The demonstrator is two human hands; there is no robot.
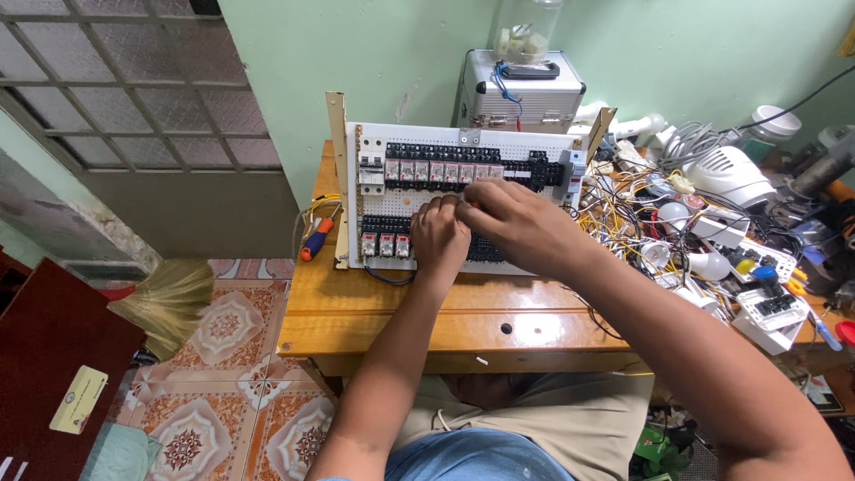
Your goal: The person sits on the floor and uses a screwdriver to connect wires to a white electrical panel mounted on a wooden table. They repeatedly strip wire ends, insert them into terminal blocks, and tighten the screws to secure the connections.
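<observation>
Midway, seemingly: both hands meet on the white relay panel (463, 142) standing at the table's (356, 312) twelve o'clock, left hand (440, 236) curled, right hand (517, 218) pinching a socket; upper row filled, lower row holding three relays (386, 243).

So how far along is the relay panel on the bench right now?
Done, by the look of it: the top row is filled with relays, and three more sit at the lower row's left end. In hand: the left hand and right hand meet over the lower row on the panel. Left: the row beneath them is hidden, so the remainder can't be judged.
</observation>
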